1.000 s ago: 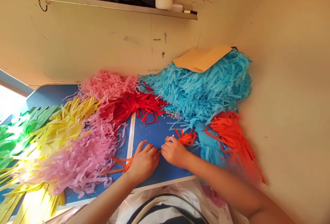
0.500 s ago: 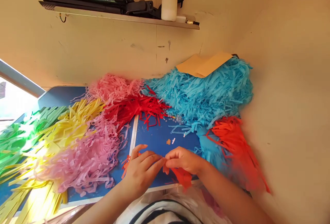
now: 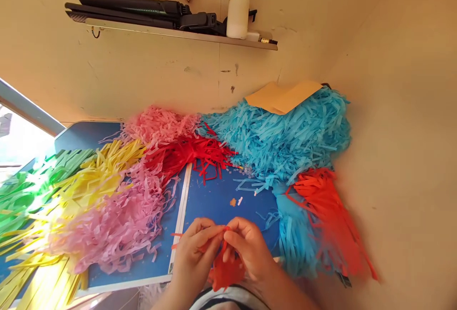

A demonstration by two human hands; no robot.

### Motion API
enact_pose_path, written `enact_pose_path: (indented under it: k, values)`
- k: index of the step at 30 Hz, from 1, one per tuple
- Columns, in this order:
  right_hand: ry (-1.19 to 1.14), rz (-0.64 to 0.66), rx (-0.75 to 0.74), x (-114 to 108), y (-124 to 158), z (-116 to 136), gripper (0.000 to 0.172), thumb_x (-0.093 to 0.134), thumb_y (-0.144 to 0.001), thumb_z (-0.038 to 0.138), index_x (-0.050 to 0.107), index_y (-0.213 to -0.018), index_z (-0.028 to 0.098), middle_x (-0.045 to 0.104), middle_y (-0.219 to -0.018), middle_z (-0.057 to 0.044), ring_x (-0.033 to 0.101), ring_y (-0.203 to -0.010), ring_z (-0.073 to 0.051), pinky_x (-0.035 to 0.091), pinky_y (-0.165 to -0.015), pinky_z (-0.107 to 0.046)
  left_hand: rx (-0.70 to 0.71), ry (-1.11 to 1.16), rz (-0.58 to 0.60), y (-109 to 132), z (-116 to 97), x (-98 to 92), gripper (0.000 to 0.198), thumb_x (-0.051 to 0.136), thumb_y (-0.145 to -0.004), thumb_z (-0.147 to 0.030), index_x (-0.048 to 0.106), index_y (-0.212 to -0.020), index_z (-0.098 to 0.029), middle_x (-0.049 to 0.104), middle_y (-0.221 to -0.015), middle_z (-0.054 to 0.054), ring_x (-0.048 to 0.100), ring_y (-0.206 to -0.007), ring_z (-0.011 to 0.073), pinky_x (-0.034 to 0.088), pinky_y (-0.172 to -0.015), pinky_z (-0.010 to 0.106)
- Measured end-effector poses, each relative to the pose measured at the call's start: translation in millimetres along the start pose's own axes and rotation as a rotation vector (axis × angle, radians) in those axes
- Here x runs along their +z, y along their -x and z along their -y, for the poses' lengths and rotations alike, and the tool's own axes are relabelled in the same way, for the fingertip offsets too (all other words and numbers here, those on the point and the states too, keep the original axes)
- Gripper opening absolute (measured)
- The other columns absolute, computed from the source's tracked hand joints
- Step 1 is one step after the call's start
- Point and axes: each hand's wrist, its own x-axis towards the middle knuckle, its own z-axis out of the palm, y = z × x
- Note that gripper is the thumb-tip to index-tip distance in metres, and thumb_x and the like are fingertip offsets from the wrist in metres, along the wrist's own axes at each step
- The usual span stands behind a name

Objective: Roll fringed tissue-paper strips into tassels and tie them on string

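At the near edge of the blue table (image 3: 214,195), your left hand (image 3: 194,253) and right hand (image 3: 250,250) meet fingertip to fingertip. Each grip is pinched on a bundle of orange-red paper strips (image 3: 224,274) that hangs between them at the table's front edge. A few strips stick out leftward past your left fingers. Heaps of shredded paper ring the table. A pink pile (image 3: 121,219) lies just left of your hands, and red strips (image 3: 189,150) lie toward the middle of the far edge. A light blue heap (image 3: 282,134) fills the far right corner, and an orange-red pile (image 3: 328,210) runs along the right edge. Yellow strips (image 3: 89,172) and green strips (image 3: 21,191) spread toward the left edge. A tan paper sheet (image 3: 282,95) lies atop the light blue heap against the wall. Above, a wall shelf (image 3: 178,34) carries a white bottle (image 3: 238,7).
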Motion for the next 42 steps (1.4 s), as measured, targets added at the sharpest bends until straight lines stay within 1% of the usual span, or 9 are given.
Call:
enact_pose_path:
  k: [8,11,19,22,24,27,34,37,42]
  values:
    - [-0.192,-0.084,0.021,5,1,-2,0.043,0.089,-0.063,0.043,0.057,-0.077,0.017,0.064,-0.06,0.003,0.056,-0.043,-0.008,0.038,-0.042,-0.016,-0.053,0.077,0.064,4,-2,1.1,0.02,0.058,-0.09,-0.024,0.077,-0.096,-0.025,0.068,-0.075,0.004,0.066,-0.068,0.0151,0.054,-0.058,0.023]
    - [-0.224,-0.136,-0.005,6,1,-2,0.042,0.09,-0.061,0.04,0.058,-0.077,0.018,0.061,-0.058,0.005,0.051,-0.039,-0.006,0.035,-0.04,-0.016,-0.018,0.026,0.089,5,-2,2.6,0.02,0.057,-0.092,-0.024,0.077,-0.097,-0.024,0.069,-0.078,0.005,0.066,-0.073,0.0161,0.054,-0.063,0.025]
    - [-0.305,-0.171,-0.015,8,-3,-3,0.037,0.089,-0.062,0.034,0.057,-0.072,0.02,0.046,-0.044,0.011,0.033,-0.038,-0.003,0.028,-0.044,-0.016,0.138,-0.106,0.017,1,6,7.5,0.016,0.06,-0.091,-0.021,0.075,-0.092,-0.024,0.071,-0.078,0.003,0.064,-0.075,0.0165,0.051,-0.073,0.032]
    - [-0.336,-0.158,0.02,8,-8,2,0.04,0.092,-0.057,0.032,0.056,-0.069,0.019,0.045,-0.047,0.01,0.03,-0.041,-0.003,0.023,-0.044,-0.017,0.053,0.016,0.085,-1,10,4.5,0.018,0.058,-0.093,-0.025,0.076,-0.092,-0.023,0.072,-0.077,0.004,0.066,-0.073,0.0159,0.053,-0.069,0.028]
    - [-0.354,-0.158,0.064,7,-12,6,0.04,0.092,-0.056,0.033,0.056,-0.067,0.019,0.042,-0.047,0.01,0.029,-0.043,-0.004,0.023,-0.044,-0.017,-0.06,0.071,0.055,1,12,2.2,0.02,0.056,-0.094,-0.029,0.076,-0.093,-0.022,0.072,-0.081,0.005,0.067,-0.074,0.0163,0.054,-0.066,0.026]
    - [-0.366,-0.202,0.079,8,-18,9,0.041,0.093,-0.055,0.032,0.056,-0.065,0.019,0.044,-0.052,0.008,0.032,-0.047,-0.005,0.026,-0.046,-0.018,-0.155,0.024,-0.099,4,12,1.1,0.018,0.06,-0.09,-0.031,0.074,-0.084,-0.02,0.07,-0.078,0.005,0.066,-0.073,0.0168,0.054,-0.065,0.026]
    - [-0.302,-0.213,-0.074,10,-20,-3,0.039,0.091,-0.056,0.031,0.054,-0.06,0.019,0.05,-0.075,0.003,0.048,-0.066,-0.011,0.045,-0.066,-0.025,-0.244,0.134,0.086,1,10,7.8,0.039,0.048,-0.097,-0.037,0.071,-0.071,-0.02,0.066,-0.07,0.005,0.063,-0.068,0.0158,0.051,-0.064,0.026]
    - [-0.248,-0.218,-0.114,6,-21,-6,0.035,0.09,-0.058,0.032,0.057,-0.06,0.02,0.056,-0.079,0.002,0.051,-0.073,-0.013,0.045,-0.073,-0.027,-0.242,0.11,0.072,1,10,9.6,0.032,0.054,-0.094,-0.038,0.073,-0.075,-0.021,0.065,-0.073,0.004,0.061,-0.072,0.0169,0.05,-0.066,0.027]
    - [-0.281,-0.219,-0.118,4,-19,-5,0.033,0.09,-0.058,0.029,0.059,-0.06,0.021,0.057,-0.071,0.003,0.052,-0.07,-0.013,0.044,-0.072,-0.027,-0.186,-0.001,0.032,3,7,12.9,0.022,0.057,-0.092,-0.032,0.073,-0.083,-0.022,0.063,-0.078,0.004,0.061,-0.077,0.0176,0.052,-0.068,0.029]
